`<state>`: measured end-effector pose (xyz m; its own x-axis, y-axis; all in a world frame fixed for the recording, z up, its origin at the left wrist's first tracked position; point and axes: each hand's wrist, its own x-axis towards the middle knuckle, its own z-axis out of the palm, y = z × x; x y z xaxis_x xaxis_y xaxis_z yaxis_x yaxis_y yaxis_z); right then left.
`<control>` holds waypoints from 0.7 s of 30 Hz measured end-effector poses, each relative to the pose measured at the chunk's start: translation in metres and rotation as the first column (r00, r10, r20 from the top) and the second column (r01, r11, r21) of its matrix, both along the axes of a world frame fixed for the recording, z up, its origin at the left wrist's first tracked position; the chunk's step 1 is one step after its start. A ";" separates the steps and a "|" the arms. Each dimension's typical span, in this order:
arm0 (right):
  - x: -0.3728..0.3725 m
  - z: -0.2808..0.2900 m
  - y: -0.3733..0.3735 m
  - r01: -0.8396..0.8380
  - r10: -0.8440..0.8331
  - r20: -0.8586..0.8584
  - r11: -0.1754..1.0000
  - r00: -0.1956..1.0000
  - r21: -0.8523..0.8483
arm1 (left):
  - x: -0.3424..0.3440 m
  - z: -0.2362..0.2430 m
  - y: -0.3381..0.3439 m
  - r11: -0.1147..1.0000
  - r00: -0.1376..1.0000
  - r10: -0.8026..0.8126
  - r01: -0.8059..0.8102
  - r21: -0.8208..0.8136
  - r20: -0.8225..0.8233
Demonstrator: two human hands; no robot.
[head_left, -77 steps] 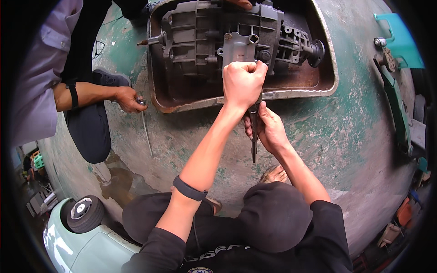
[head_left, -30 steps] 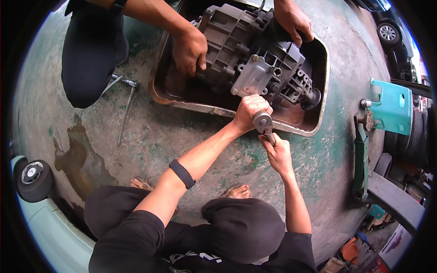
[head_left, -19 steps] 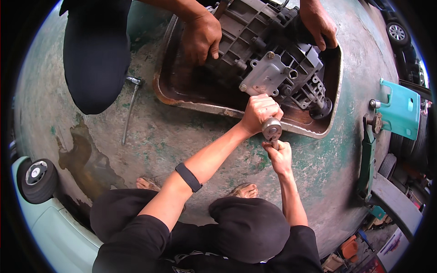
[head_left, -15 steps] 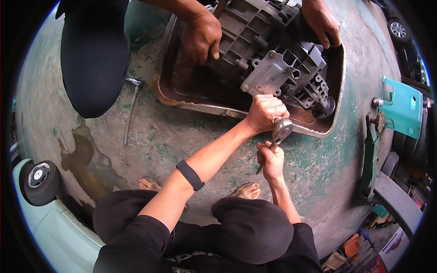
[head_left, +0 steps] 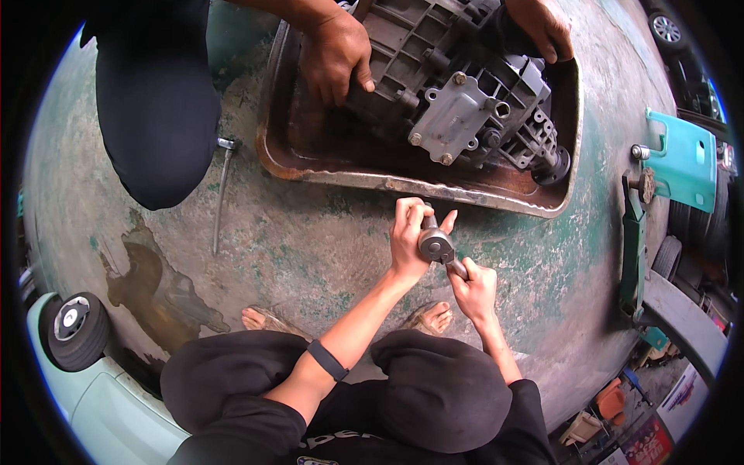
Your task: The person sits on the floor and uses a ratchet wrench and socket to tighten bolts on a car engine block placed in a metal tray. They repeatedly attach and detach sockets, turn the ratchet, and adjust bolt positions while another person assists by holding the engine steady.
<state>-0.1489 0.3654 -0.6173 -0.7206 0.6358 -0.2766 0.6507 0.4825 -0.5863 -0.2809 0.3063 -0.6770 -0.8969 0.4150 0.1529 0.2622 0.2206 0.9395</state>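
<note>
A metal ratchet wrench (head_left: 436,246) is held between my two hands, its round head facing up. My left hand (head_left: 409,242) wraps the socket end beside the head, thumb sticking out to the far side. My right hand (head_left: 475,291) closes round the handle. Just beyond them stands a rusty metal tray (head_left: 353,180) with a greasy gearbox (head_left: 422,39) in it. A pale cover plate (head_left: 451,118) with bolts at its corners shows on the gearbox's near side. Neither of my hands touches the gearbox.
A co-worker's hand (head_left: 338,54) rests on the gearbox's left, another co-worker's hand (head_left: 542,27) on its right. A second long-handled wrench (head_left: 222,194) lies on the floor at left, near a wet stain (head_left: 155,287). A teal metal bracket (head_left: 683,163) stands at right.
My hands have drawn the ratchet wrench back from the gearbox's cover plate toward me and to the left. The cover plate's lower edge has come into sight.
</note>
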 end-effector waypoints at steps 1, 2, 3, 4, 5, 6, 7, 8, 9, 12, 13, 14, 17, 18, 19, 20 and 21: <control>0.002 0.002 -0.001 -0.004 0.004 0.001 1.000 1.000 -0.014 | 0.004 -0.003 -0.004 1.000 0.999 -0.011 0.011 0.001 0.032; 0.002 0.004 -0.003 0.006 -0.005 0.023 1.000 1.000 -0.031 | 0.007 -0.004 -0.006 1.000 0.998 -0.022 0.022 0.005 0.063; 0.002 0.008 -0.003 0.003 0.012 0.172 0.996 0.985 -0.085 | 0.009 -0.003 -0.009 0.999 0.996 -0.048 0.046 0.020 0.074; 0.000 0.010 -0.004 0.020 -0.013 0.036 0.982 0.999 -0.186 | 0.010 -0.001 -0.009 0.996 0.995 -0.086 0.086 0.007 0.054; -0.003 0.013 -0.006 0.074 -0.085 -0.028 0.958 0.996 -0.278 | 0.011 0.001 -0.010 0.992 0.992 -0.123 0.123 -0.002 0.029; -0.006 0.016 -0.008 0.111 -0.153 -0.080 0.915 0.985 -0.387 | 0.012 0.004 -0.011 0.987 0.987 -0.159 0.159 -0.012 0.007; -0.012 0.017 -0.010 0.066 -0.129 -0.150 0.928 0.980 -0.368 | 0.013 0.008 -0.010 0.976 0.976 -0.216 0.217 -0.038 0.018; -0.018 0.019 -0.011 0.134 -0.186 -0.136 0.938 0.973 -0.319 | 0.013 0.012 -0.011 0.962 0.962 -0.273 0.272 -0.015 -0.009; -0.024 0.020 -0.011 0.209 -0.254 -0.106 0.924 0.961 -0.319 | 0.012 0.014 -0.009 0.964 0.964 -0.265 0.265 -0.006 0.020; -0.043 0.027 0.001 0.233 -0.267 -0.097 0.935 0.959 -0.267 | 0.007 0.022 0.000 0.976 0.963 -0.212 0.200 0.085 0.170; -0.048 0.032 0.008 0.193 -0.229 -0.145 0.955 0.963 -0.227 | 0.006 0.026 0.004 0.972 0.931 -0.199 0.147 0.183 0.306; -0.054 0.036 0.017 0.157 -0.199 -0.193 0.965 0.961 -0.210 | 0.004 0.031 0.009 0.958 0.882 -0.187 0.066 0.281 0.432; -0.076 0.054 0.051 -0.044 0.045 -0.170 0.999 0.984 0.007 | -0.008 0.049 0.027 0.799 0.401 -0.298 -0.391 0.457 0.866; -0.085 0.060 0.062 -0.132 0.138 -0.162 0.990 0.977 0.049 | -0.012 0.055 0.032 0.763 0.094 -0.372 -0.535 0.362 0.923; -0.093 0.066 0.070 -0.217 0.225 -0.069 0.971 0.972 0.102 | -0.018 0.060 0.037 0.725 0.009 -0.429 -0.593 0.350 0.903; -0.100 0.070 0.078 -0.364 0.375 -0.033 0.914 0.926 0.180 | -0.022 0.065 0.044 0.651 0.033 -0.478 -0.658 0.379 0.878; -0.108 0.074 0.086 -0.475 0.477 0.046 0.852 0.878 0.219 | -0.029 0.066 0.047 0.688 0.024 -0.445 -0.631 0.359 0.895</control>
